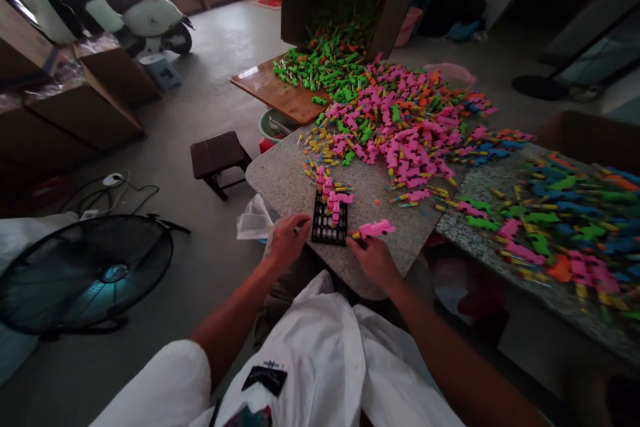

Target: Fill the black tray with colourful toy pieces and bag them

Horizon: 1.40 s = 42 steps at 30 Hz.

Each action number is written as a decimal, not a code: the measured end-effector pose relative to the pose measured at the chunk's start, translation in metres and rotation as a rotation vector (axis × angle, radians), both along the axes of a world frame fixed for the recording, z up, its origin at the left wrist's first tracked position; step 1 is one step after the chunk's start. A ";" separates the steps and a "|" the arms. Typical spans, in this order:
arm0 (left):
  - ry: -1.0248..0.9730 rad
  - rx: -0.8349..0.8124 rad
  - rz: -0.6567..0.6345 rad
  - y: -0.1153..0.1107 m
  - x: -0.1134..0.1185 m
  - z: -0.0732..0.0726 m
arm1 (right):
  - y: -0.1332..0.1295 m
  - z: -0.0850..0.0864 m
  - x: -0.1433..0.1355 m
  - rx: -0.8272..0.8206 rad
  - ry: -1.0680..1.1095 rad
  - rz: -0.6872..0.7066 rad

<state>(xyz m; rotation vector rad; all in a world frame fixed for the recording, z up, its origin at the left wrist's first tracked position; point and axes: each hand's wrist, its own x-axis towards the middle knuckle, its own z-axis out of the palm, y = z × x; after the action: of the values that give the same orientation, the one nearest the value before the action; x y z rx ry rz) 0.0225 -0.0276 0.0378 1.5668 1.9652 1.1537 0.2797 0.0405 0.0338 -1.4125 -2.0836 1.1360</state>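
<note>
Tray (329,233), black and gridded, lies near the front edge of a speckled table (280,170), right in front of the person in white, and from where I stand I can see pink toys (334,203) standing in a line in its cells, with one more lying crosswise near them. The left hand (289,238) is at the tray's left side, fingers bent and thumb drawn in, the gap between them narrow; whether they pinch the rim or just hover beside it, I can't tell. Over at the tray's near right corner, the right hand (373,260) has a pink car (377,228) by its yellow end, pinched between thumb and fingers, the body pointing away to the right.

Beyond the tray sprawls a big heap (410,137), mostly pink, with orange and blue mixed in. Green ones (320,70) spill from a tipped carton (291,0) across a brown board (255,83). On the person's right, a second slab (453,230) bears more in mixed colours. A dark stool (217,150) and a fan (115,272) stand to the left.
</note>
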 end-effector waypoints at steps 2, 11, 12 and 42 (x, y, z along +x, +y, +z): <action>0.151 0.033 -0.092 0.010 -0.007 -0.011 | 0.000 -0.005 -0.009 0.049 -0.059 0.056; 0.310 0.025 -0.285 0.033 -0.002 -0.037 | -0.003 -0.021 -0.022 0.270 -0.301 0.159; 0.319 0.022 -0.283 0.033 -0.002 -0.038 | -0.003 -0.021 -0.022 0.279 -0.308 0.158; 0.449 0.019 -0.370 0.015 -0.028 -0.041 | 0.104 -0.009 -0.029 0.288 -0.107 0.107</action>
<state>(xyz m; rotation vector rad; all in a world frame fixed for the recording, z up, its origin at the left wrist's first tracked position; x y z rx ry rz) -0.0051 -0.0130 -0.0037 2.2332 1.7940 0.7178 0.2504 0.1448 0.0250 -1.2616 -2.3117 0.7723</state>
